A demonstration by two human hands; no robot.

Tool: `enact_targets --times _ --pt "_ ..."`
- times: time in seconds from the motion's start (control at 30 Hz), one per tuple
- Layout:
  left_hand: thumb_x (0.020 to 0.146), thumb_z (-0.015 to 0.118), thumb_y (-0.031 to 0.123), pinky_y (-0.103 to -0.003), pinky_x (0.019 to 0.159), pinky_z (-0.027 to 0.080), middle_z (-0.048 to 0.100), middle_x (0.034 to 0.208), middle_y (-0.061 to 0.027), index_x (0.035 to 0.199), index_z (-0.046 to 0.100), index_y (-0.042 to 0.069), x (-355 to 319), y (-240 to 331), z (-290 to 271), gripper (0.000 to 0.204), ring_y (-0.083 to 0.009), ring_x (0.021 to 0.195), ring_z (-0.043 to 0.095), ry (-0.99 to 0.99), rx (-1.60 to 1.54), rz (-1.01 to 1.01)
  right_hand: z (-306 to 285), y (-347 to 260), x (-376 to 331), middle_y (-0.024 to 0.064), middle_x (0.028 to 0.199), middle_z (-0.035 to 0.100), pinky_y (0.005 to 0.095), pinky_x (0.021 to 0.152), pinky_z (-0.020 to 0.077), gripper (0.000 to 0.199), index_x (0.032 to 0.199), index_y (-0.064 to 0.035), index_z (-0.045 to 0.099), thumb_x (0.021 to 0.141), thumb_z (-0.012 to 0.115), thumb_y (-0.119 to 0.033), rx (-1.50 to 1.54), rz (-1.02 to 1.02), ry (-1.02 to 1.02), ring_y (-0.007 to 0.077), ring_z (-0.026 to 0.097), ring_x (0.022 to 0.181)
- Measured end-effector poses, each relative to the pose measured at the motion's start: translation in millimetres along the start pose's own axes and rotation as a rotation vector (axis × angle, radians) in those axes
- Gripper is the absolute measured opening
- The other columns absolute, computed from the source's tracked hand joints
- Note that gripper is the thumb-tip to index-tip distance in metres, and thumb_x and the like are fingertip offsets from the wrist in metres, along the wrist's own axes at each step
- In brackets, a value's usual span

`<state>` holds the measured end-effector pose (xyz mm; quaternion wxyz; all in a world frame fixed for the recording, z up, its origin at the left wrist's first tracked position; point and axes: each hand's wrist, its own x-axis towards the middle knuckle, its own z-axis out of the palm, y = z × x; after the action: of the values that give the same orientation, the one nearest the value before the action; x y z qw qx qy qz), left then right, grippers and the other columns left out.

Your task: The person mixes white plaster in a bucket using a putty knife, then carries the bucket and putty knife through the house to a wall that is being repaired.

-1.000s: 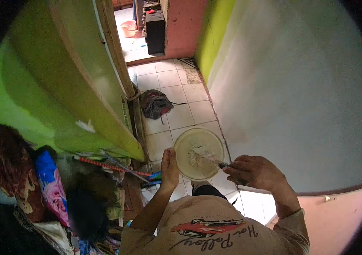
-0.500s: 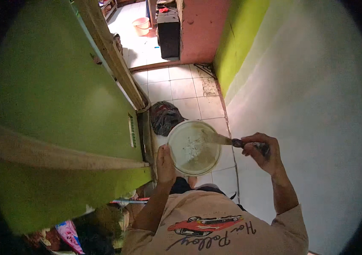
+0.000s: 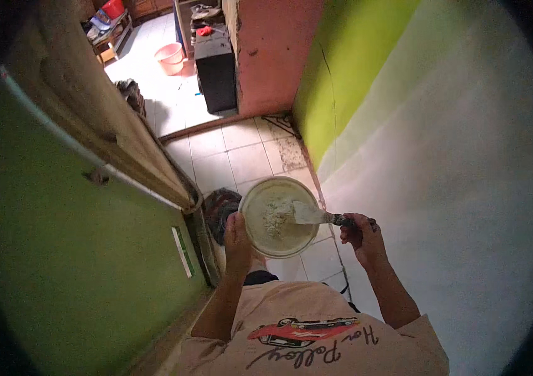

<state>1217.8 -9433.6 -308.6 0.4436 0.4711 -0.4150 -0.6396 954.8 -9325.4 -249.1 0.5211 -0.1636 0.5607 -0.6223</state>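
Observation:
A round, pale tub (image 3: pixel 255 248) with whitish paste or powder (image 3: pixel 274 216) inside is held in front of my body. My left hand (image 3: pixel 238 237) grips its left rim, thumb on the near side; the fingers behind are hidden. In my right hand (image 3: pixel 364 237) is a putty knife (image 3: pixel 313 215), its dark handle wrapped by my fingers. The knife's broad, coated blade reaches over the tub's right rim, its tip at the lumpy white material.
On my right rises a wall (image 3: pixel 442 188), white over lime green. A green door (image 3: pixel 91 250) stands left. Beyond the tiled floor (image 3: pixel 248 156) are a black box-shaped cabinet (image 3: pixel 217 78) and a pink bucket (image 3: pixel 170 59). A dark plastic bag (image 3: pixel 219 210) lies behind the tub.
The putty knife's blade has moved down and left toward the material's middle, my right hand shifting with it. The view has turned, showing more of the far room.

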Motion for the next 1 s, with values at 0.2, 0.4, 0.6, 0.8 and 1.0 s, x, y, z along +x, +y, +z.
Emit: enact_targets --times 0.2,0.4,0.6,0.8,1.0 --pt "0.105 0.038 0.029 -0.024 0.07 0.044 0.054 0.087 -0.0003 0.102 0.054 0.003 100 33 8 0.031 -0.0082 0.076 0.049 -0.056 0.056 0.019 56 -48 55 0.0117 0.085 0.066 0.0342 0.064 0.0553 0.025 0.106 0.0031 0.063 0.091 0.064 -0.017 -0.343 -0.307 -0.072 0.0202 0.065 0.071" --pt "0.105 0.037 0.029 -0.024 0.065 0.043 0.052 0.083 -0.0003 0.1 0.053 0.003 187 44 34 0.03 -0.0063 0.072 0.046 -0.067 -0.178 -0.046 116 -99 107 0.0108 0.092 0.064 0.0337 0.069 0.0562 0.036 0.115 -0.0053 0.061 0.082 0.071 -0.015 -1.383 -0.895 -0.45 0.0251 0.064 0.081" --pt "0.105 0.037 0.029 -0.023 0.065 0.042 0.051 0.084 -0.0003 0.101 0.053 0.004 288 38 41 0.031 -0.0061 0.073 0.047 -0.087 -0.174 -0.056 134 -136 185 0.0061 0.088 0.064 0.0332 0.068 0.0556 0.029 0.111 -0.0084 0.062 0.083 0.068 -0.014 -1.511 -0.874 -0.596 0.0249 0.063 0.083" --pt "0.104 0.038 0.03 -0.026 0.069 0.045 0.053 0.088 -0.0031 0.106 0.053 0.002 388 76 65 0.031 -0.0099 0.077 0.05 -0.134 -0.097 -0.011 153 -155 276 0.0078 0.089 0.065 0.0349 0.066 0.0546 0.03 0.111 -0.0084 0.063 0.082 0.07 -0.016 -1.438 -0.965 -0.564 0.0243 0.063 0.083" --pt "0.105 0.037 0.032 -0.023 0.063 0.04 0.048 0.081 0.0007 0.1 0.053 0.004 452 95 88 0.033 -0.0065 0.071 0.043 -0.231 0.021 -0.033 161 -191 332 0.0094 0.093 0.063 0.0352 0.069 0.0539 0.033 0.112 -0.0039 0.062 0.082 0.07 -0.016 -1.485 -0.741 -0.465 0.0254 0.062 0.085"
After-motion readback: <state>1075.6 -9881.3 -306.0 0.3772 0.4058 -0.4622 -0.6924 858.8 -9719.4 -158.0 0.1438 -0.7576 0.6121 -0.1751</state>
